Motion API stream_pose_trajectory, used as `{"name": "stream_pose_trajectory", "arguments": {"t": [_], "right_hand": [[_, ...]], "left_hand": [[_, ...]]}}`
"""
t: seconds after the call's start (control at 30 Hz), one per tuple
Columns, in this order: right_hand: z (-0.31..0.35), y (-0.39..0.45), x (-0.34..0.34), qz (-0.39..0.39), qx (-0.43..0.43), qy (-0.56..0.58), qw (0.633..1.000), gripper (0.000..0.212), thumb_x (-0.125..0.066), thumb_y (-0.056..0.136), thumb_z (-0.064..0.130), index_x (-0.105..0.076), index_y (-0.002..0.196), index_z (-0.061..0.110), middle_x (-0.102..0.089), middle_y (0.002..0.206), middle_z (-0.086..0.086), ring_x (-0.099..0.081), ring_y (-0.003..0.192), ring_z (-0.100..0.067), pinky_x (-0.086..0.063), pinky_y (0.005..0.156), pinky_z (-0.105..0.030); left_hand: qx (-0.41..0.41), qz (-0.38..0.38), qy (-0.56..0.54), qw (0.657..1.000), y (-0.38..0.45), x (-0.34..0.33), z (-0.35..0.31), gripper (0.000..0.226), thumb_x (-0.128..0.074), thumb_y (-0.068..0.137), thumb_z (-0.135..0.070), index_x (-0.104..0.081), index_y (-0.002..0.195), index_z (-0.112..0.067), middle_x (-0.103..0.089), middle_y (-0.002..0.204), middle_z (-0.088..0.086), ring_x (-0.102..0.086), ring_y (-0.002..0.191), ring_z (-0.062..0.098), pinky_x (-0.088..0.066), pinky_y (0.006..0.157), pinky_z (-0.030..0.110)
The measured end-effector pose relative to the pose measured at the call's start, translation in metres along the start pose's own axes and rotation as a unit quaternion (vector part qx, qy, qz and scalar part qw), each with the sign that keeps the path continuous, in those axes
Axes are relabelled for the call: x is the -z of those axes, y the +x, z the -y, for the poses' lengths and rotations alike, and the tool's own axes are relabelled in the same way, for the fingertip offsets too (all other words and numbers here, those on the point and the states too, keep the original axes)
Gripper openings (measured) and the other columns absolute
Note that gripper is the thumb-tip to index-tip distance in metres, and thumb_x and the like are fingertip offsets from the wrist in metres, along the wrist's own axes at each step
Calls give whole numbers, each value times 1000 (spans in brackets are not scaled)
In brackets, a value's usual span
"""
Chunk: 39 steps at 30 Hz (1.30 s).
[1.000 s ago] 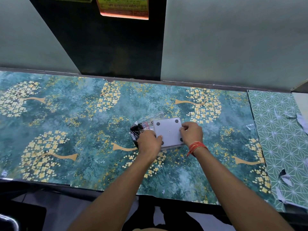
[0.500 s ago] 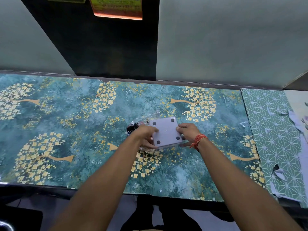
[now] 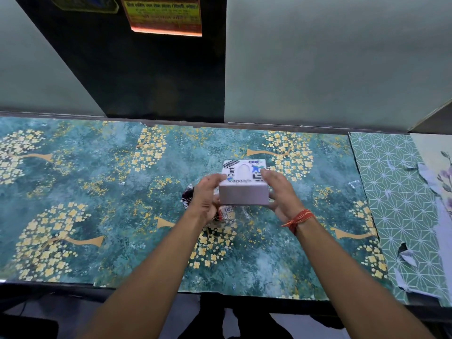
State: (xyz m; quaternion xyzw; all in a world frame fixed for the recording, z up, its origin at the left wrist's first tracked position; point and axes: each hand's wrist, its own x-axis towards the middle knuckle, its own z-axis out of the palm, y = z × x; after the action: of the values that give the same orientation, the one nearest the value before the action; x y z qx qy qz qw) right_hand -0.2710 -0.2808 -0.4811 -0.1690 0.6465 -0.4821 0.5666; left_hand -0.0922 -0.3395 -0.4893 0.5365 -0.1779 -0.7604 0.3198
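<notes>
A small white box-shaped device (image 3: 243,184) with stickers and a "Dart" label on its top face is held above the table between both hands. My left hand (image 3: 206,199) grips its left side, thumb on the top edge. My right hand (image 3: 278,192), with a red thread on the wrist, grips its right side. Under the box lies a crumpled clear plastic bag with black print (image 3: 188,198), partly hidden by my left hand.
The table (image 3: 97,192) is covered with teal paper printed with yellow trees. A green geometric sheet (image 3: 403,192) with torn patches covers the right end. A grey wall and a dark panel with an orange notice (image 3: 163,15) stand behind.
The box was flipped over and lifted: earlier its underside with four dark feet faced up on the table, now its stickered top faces up and both hands hold it above the bag.
</notes>
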Motion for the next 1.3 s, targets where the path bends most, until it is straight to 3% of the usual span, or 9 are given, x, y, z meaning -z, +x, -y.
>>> {"name": "stream_pose_trajectory", "arguments": {"t": [0.1,0.27,0.4,0.6,0.77,0.87,0.97,1.2,1.3], "right_hand": [[-3,5,-3,8,-12,51,999,39,-67,89,25,-51,124,19,-71,103,-10,-68,73,-22,-55,52,-29],[-8,14,1,4,15,114,993,38,-64,89,9,-52,123,21,-72,98,-8,-69,72,-22,-57,48,-27],[-7,20,5,-1,-59,82,995,65,-71,81,8,-38,136,24,-68,106,-10,-67,84,-27,-59,64,-38],[9,23,33,104,-113,-25,988,48,-71,80,28,-57,123,11,-73,99,-13,-74,74,-24,-61,69,-47],[9,32,12,-6,-57,166,984,37,-61,91,21,-49,125,11,-66,111,-19,-67,94,-31,-60,73,-53],[11,43,-1,-49,-35,106,993,36,-55,96,28,-45,127,14,-63,110,-15,-62,91,-28,-56,82,-54],[23,62,-8,-64,-51,-2,997,31,-46,100,36,-42,123,16,-56,97,-6,-57,87,-24,-51,88,-52],[51,148,-4,-61,16,-142,988,27,-46,99,28,-46,123,15,-55,124,-14,-56,109,-34,-53,91,-56],[35,172,6,-56,23,-148,987,36,-48,98,28,-43,131,16,-52,131,-15,-55,116,-38,-51,93,-60]], "left_hand": [[-57,30,-10,998,2,1,5,33,-73,80,-5,-56,106,-14,-64,122,21,-68,79,26,-57,48,28],[-28,32,45,998,3,0,5,48,-71,87,-11,-53,131,-10,-71,113,12,-69,91,23,-60,61,29],[-21,-4,114,993,12,-5,2,33,-62,94,-18,-62,126,-12,-69,108,9,-64,94,26,-57,78,45],[-18,79,259,962,20,-15,-34,19,-56,97,-22,-69,106,-11,-71,97,8,-63,89,25,-56,75,37],[-23,67,187,980,23,-38,-19,27,-47,102,-29,-53,123,-13,-60,119,12,-62,103,29,-60,71,36],[-21,68,217,974,33,-46,-7,33,-41,105,-24,-51,133,-12,-59,134,12,-60,116,31,-57,84,37],[-64,55,230,970,50,-57,-17,22,-39,105,-22,-58,113,-13,-61,122,11,-56,116,27,-52,94,39],[-239,30,441,865,110,-86,-37,41,-33,106,-22,-44,145,-22,-58,137,8,-55,111,22,-45,72,24],[-238,40,494,835,128,-82,-34,52,-35,105,-20,-24,156,-26,-47,149,12,-52,122,25,-40,86,24]]}}
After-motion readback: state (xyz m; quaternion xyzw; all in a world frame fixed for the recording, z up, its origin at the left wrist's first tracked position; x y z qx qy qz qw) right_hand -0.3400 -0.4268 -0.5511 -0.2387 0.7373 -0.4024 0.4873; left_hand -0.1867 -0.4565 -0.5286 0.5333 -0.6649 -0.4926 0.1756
